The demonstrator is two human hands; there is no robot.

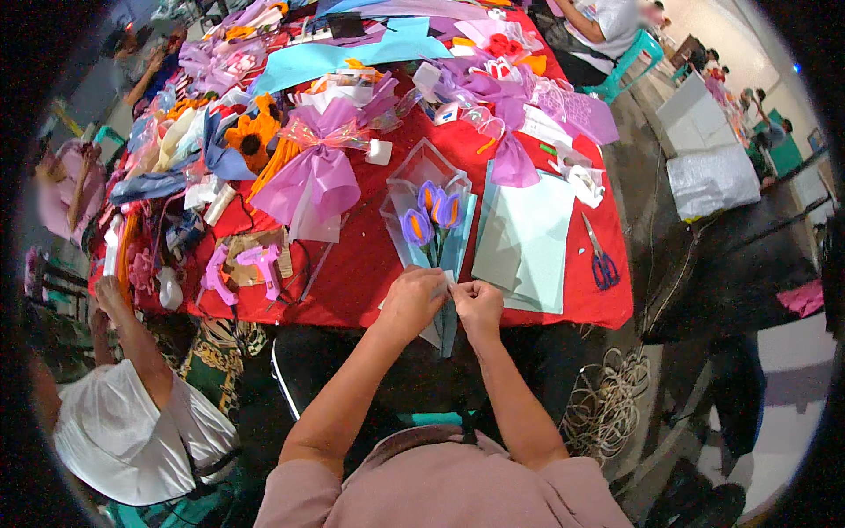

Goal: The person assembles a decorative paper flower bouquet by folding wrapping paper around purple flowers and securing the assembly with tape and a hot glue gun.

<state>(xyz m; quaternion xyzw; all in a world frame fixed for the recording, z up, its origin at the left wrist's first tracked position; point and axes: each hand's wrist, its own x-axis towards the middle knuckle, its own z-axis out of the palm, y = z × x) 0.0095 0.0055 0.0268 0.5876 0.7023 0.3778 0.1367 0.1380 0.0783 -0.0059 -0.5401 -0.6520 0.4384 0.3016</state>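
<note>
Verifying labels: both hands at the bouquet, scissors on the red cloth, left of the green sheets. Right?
Wrong side: the head view shows the scissors right of the green sheets, on the red cloth. Left hand and right hand are at the bouquet.

— Picture's up on my screen, and here's the wearer: a shirt [466, 497] in dusty pink, spread wide along the bottom of my view!
— Plain cloth, I'd call it, one even colour. What about sleeves?
— Short ones! The left sleeve [304, 493] stops near the elbow, and the right sleeve [568, 488] matches it, same pink.
— Then forearms [356, 383], bare, tapering to slim wrists, and I've got a bare left hand [412, 304] and a bare right hand [478, 308].
— Shirt front now: soft creases, with a darker, shaded band at the top.
— And trousers [321, 365], probably black, though the shadow swallows their outline.
</note>
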